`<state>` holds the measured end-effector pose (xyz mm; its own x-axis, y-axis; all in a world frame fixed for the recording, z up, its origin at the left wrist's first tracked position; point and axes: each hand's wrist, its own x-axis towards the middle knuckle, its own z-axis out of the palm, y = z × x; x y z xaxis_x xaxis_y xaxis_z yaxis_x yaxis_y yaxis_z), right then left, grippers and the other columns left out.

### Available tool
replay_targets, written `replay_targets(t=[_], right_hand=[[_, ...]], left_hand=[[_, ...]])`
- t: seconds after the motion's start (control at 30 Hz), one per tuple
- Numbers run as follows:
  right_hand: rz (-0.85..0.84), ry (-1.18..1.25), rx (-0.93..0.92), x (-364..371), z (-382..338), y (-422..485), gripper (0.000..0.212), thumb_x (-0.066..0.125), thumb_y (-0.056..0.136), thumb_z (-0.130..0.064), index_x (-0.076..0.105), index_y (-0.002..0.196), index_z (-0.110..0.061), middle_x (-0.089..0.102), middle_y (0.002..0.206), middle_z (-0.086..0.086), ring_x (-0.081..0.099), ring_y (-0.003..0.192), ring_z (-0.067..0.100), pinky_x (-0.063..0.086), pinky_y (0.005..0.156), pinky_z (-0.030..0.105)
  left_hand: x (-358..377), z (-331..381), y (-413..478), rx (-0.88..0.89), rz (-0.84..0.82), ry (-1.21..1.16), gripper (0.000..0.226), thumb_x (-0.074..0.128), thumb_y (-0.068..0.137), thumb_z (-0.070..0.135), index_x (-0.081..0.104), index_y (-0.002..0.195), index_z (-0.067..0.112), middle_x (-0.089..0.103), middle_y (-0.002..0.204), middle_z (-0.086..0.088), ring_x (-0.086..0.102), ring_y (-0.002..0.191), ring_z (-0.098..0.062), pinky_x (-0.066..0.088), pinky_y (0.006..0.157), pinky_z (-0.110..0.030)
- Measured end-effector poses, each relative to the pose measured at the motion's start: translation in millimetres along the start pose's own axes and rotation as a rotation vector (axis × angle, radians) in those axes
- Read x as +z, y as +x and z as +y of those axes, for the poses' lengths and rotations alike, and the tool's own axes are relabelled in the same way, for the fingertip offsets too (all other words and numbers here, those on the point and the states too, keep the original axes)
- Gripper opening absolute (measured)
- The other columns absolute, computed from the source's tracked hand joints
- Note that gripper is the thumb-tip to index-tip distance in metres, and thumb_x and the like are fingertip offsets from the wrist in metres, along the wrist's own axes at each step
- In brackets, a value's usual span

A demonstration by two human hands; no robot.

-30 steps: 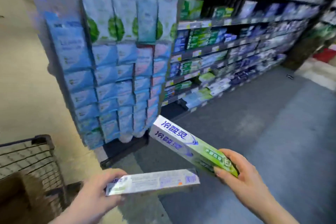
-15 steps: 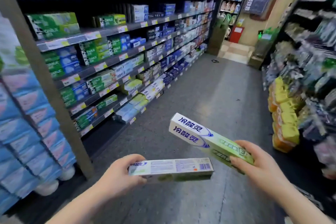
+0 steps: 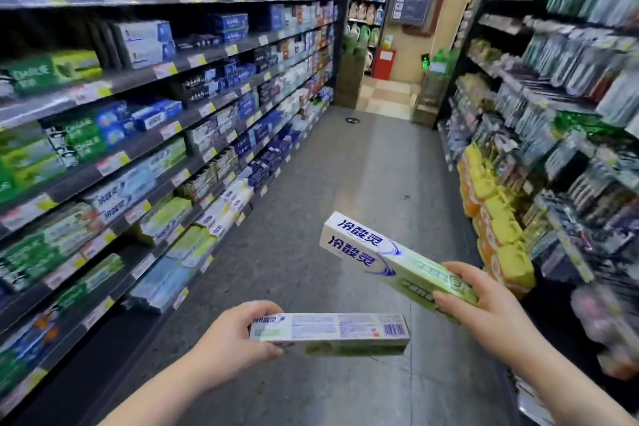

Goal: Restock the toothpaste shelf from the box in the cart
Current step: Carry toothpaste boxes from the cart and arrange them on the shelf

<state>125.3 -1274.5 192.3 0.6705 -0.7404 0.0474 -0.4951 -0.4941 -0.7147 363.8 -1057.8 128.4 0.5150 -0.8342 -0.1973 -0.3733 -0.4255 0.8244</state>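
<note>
The left hand [image 3: 235, 339] grips the left end of a toothpaste box [image 3: 339, 332] lying level, long axis left to right. The right hand [image 3: 484, 308] clamps a second box [image 3: 387, 258], its free end angled up-left toward the toothpaste shelf [image 3: 145, 143].

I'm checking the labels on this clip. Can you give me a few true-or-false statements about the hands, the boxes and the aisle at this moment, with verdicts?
1. Each hand holds one toothpaste box. True: the left hand grips the lower box, and the right hand grips the upper box.
2. The upper box shows its barcode. False: the barcode is on the lower box, and the upper box shows its brand print.
3. The two boxes touch. False: the floor shows between them.
4. The toothpaste shelves run along the person's left. True.
5. A cart stands in the aisle ahead. False: no cart is in view.
</note>
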Motion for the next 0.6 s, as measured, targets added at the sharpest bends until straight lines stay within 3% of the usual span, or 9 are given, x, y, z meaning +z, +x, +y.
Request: replay_targets(t=[0.07,0.13,0.23,0.3,0.4,0.47,0.53,0.6], right_hand=[[0.006,-0.016,0.019,-2.0,3.8,38.1,0.041,0.069,0.073,-0.037,0.057,0.110,-0.023,0.061,0.107,-0.001,0.057,0.100,0.016,0.041,0.083,0.026],[0.015,-0.031,-0.001,-3.5,7.8,78.7,0.059,0.062,0.065,-0.053,0.057,0.114,-0.021,0.062,0.108,-0.002,0.057,0.100,0.015,0.044,0.086,0.029],[-0.027,0.002,-0.015,-4.6,13.4,148.1,0.035,0.066,0.080,-0.028,0.056,0.112,-0.023,0.062,0.107,-0.001,0.057,0.098,0.016,0.046,0.085,0.033],[-0.062,0.018,-0.052,-3.6,19.4,196.5,0.030,0.065,0.081,-0.018,0.055,0.108,-0.025,0.062,0.103,-0.002,0.057,0.096,0.015,0.047,0.080,0.031],[-0.086,0.002,-0.119,-2.4,29.1,272.4,0.030,0.068,0.078,-0.015,0.056,0.103,-0.026,0.061,0.099,-0.004,0.057,0.093,0.016,0.040,0.075,0.025],[-0.109,-0.017,-0.159,-6.3,35.7,327.3,0.032,0.071,0.076,-0.013,0.057,0.101,-0.026,0.061,0.098,-0.002,0.056,0.090,0.015,0.038,0.072,0.014],[-0.159,-0.026,-0.209,-11.2,39.8,381.1,0.033,0.072,0.074,-0.013,0.059,0.104,-0.023,0.061,0.099,-0.004,0.056,0.086,0.006,0.038,0.074,0.005],[-0.205,-0.026,-0.282,-14.4,36.5,432.8,0.032,0.073,0.074,-0.012,0.058,0.100,-0.026,0.060,0.096,-0.011,0.056,0.085,-0.009,0.037,0.072,0.000]], left_hand=[[-6.1,9.2,36.8,-0.003,0.000,0.013,0.036,0.070,0.046,0.032,0.065,0.082,0.034,0.070,0.087,0.007,0.059,0.083,0.001,0.043,0.071,-0.012],[-10.7,16.6,73.1,0.000,-0.002,0.020,0.035,0.077,0.058,0.018,0.065,0.088,0.029,0.070,0.090,0.004,0.059,0.081,0.003,0.041,0.066,-0.007],[-15.5,23.6,131.2,-0.010,0.043,-0.001,0.033,0.077,0.064,0.007,0.064,0.087,0.027,0.070,0.077,0.016,0.057,0.072,0.009,0.040,0.062,-0.004],[-17.7,27.2,170.0,-0.026,0.084,-0.018,0.031,0.076,0.065,0.007,0.064,0.086,0.027,0.069,0.079,0.018,0.057,0.072,0.008,0.040,0.062,-0.005],[-24.7,33.0,226.9,-0.055,0.150,-0.040,0.031,0.076,0.065,0.011,0.064,0.085,0.031,0.062,0.088,0.033,0.057,0.074,0.011,0.040,0.063,-0.004],[-31.4,41.1,264.7,-0.082,0.191,-0.041,0.029,0.075,0.062,0.016,0.065,0.079,0.037,0.057,0.090,0.039,0.057,0.079,0.013,0.041,0.064,-0.004],[-38.4,52.3,297.6,-0.115,0.222,-0.053,0.034,0.073,0.058,0.023,0.062,0.080,0.047,0.054,0.092,0.040,0.055,0.084,0.015,0.040,0.067,-0.005],[-43.1,62.0,330.4,-0.145,0.252,-0.060,0.029,0.070,0.057,0.028,0.063,0.081,0.042,0.053,0.094,0.041,0.054,0.085,0.015,0.041,0.069,-0.005]])
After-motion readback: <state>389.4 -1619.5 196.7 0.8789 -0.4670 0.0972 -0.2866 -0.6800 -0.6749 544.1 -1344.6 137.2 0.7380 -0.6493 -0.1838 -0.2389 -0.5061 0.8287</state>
